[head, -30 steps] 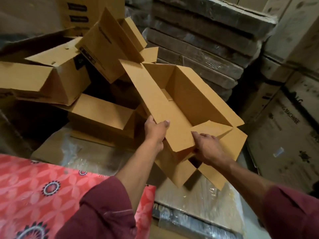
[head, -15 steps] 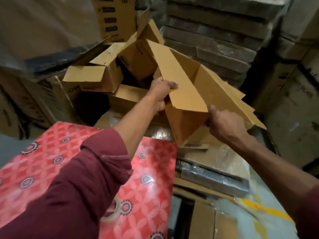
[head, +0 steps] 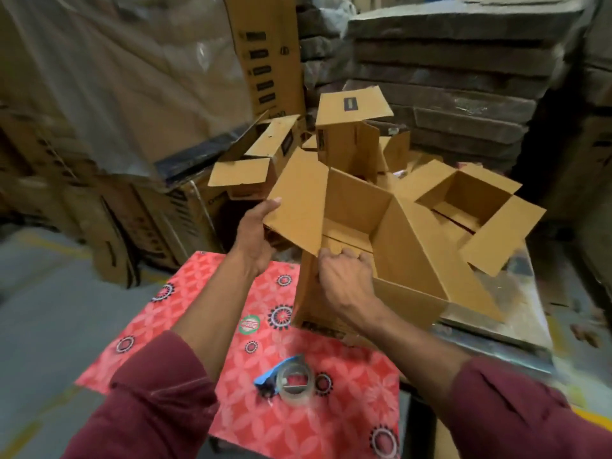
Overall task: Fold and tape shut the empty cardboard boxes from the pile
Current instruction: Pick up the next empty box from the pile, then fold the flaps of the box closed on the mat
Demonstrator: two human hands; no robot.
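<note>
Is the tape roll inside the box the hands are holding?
No, the tape roll lies on the red patterned cloth, nearer the person than the box both hands hold.

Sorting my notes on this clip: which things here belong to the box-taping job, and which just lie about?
Job: held box, left hand, right hand, tape dispenser, pile boxes.

Lying about: red cloth, green sticker, grey slab stack, tall printed carton.

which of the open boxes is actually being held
The nearest open box, over the red patterned table: left hand grips its flap, right hand its near wall. The others sit untouched behind.
</note>
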